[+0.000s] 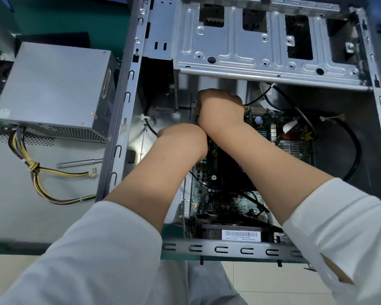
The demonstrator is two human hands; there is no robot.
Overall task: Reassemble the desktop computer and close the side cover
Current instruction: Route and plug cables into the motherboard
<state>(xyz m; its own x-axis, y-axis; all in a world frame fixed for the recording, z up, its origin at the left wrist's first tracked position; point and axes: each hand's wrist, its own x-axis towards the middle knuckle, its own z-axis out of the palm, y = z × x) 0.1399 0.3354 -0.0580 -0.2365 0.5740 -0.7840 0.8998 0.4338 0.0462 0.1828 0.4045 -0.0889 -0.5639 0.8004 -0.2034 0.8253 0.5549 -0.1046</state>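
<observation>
Both white-sleeved arms reach into the open computer case [128, 102] lying on its side, left hand [180, 139] and right hand [220, 106] over the motherboard [295, 137], fingers hidden, grip unclear, barcode label [241, 235] illegible.

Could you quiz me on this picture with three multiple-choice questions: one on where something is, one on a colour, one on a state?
1. Where is the power supply?
A. Outside the case, on its left
B. Fitted inside the case
C. On the floor

2. What colour are the person's sleeves?
A. Red
B. White
C. Black

3. How is the computer case?
A. Side cover closed
C. Standing upright, sealed
B. Side open, motherboard showing

Answers: 1 A, the box sits beside the frame; 2 B, both forearms show white cloth; 3 B, boards and cables are visible inside.
</observation>
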